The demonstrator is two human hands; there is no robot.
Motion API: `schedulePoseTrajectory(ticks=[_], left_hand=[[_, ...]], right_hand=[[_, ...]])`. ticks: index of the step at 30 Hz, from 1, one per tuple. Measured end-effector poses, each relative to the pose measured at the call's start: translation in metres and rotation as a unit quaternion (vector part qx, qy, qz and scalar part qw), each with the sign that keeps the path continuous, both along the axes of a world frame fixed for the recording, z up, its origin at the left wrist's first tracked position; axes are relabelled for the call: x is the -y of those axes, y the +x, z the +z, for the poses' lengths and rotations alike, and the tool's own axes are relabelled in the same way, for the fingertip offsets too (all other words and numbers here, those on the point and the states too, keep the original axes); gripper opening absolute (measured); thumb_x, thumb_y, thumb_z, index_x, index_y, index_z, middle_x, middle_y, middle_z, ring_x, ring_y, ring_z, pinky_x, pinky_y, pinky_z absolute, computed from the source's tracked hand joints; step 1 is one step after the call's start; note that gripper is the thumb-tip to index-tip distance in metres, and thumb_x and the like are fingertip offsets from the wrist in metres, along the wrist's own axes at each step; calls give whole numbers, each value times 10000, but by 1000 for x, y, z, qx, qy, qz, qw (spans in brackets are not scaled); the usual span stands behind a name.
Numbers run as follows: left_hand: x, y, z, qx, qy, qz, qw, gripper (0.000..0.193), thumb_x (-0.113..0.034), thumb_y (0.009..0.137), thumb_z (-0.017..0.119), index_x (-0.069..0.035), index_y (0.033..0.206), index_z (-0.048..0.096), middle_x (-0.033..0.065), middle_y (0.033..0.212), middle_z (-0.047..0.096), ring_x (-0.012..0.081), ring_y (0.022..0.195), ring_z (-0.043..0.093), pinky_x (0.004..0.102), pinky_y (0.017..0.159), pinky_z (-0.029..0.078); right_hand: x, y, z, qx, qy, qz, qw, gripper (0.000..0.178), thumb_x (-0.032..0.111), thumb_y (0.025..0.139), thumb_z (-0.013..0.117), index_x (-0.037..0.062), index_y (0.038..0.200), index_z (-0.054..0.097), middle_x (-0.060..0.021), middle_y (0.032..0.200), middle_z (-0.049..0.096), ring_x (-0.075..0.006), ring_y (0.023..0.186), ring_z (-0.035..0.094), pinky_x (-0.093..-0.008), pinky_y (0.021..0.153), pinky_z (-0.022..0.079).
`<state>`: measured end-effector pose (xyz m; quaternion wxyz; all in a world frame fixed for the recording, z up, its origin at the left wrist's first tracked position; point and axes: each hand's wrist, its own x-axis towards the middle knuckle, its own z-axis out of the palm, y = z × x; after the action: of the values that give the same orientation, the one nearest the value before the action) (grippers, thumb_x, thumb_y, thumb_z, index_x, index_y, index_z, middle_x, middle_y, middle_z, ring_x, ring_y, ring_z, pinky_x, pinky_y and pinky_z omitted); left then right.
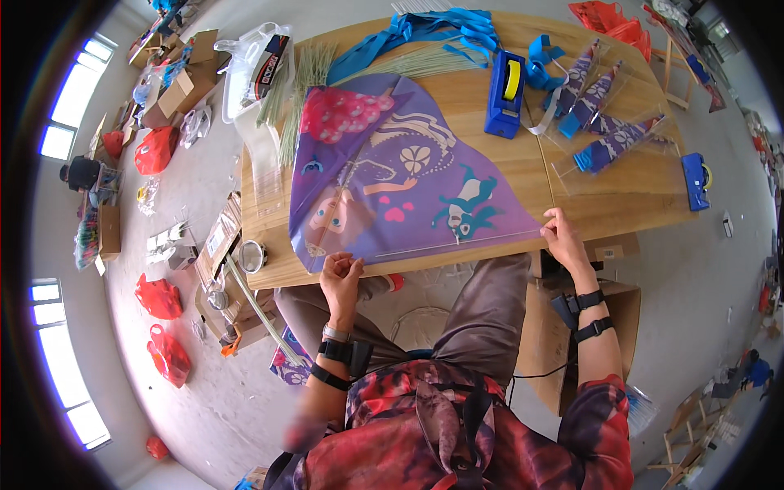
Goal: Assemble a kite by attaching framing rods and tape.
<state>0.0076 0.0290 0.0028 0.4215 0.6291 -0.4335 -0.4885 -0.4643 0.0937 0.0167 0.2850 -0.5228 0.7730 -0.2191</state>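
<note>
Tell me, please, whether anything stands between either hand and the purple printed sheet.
Nothing visible does: the right hand is at the right corner of the purple sheet and the left hand at its near edge. The larger blue tape dispenser stands farther back.

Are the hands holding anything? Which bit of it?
The right hand pinches the purple printed sheet at its right corner. The left hand is at its near edge; whether it grips there, I can't tell.

Windows (72, 102): glaring white daylight from left, blue-fringed
Room: bright, softly lit
Left elbow (304, 431): blurred
Rim: black, bending edges
</note>
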Motion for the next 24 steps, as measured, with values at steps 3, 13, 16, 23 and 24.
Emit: schedulePoseTrajectory(ticks=[3,13,16,23,24], left_hand=[[-1,0,-4,-12,-1,4,1000,208,-34,896,742,-17,1057,612,15,828,668,65,704,614,208,631,472],[0,6,-15,36,-4,8,999,201,-55,900,756,-9,1036,616,34,873,683,76,721,625,215,635,499],[0,3,-14,36,15,-2,999,227,-40,884,765,14,1035,604,75,914,696,111,818,669,244,742,551],[0,-1,-17,59,-12,10,998,218,-67,889,774,-10,1007,600,38,859,681,70,712,629,209,588,502],[0,-1,-17,59,-12,11,998,218,-67,889,774,-10,1007,600,38,859,681,70,712,629,209,588,502]], right_hand=[[-1,1,-4,-13,-21,4,1000,304,32,931,638,55,1196,493,-154,876,685,-360,866,678,-443,783,520],[-1,7,-9,-21,-35,-8,999,280,28,933,638,43,1175,498,-153,863,682,-359,863,673,-443,790,515],[-1,7,-10,-25,-29,-14,999,278,35,936,645,45,1173,500,-146,867,679,-348,870,671,-433,797,514],[-1,9,-11,-33,-28,-31,999,279,30,920,656,39,1159,512,-136,851,675,-325,857,673,-423,798,514],[-1,9,-12,-36,-28,-34,998,279,28,916,658,38,1155,514,-136,848,676,-324,853,675,-423,795,514]])
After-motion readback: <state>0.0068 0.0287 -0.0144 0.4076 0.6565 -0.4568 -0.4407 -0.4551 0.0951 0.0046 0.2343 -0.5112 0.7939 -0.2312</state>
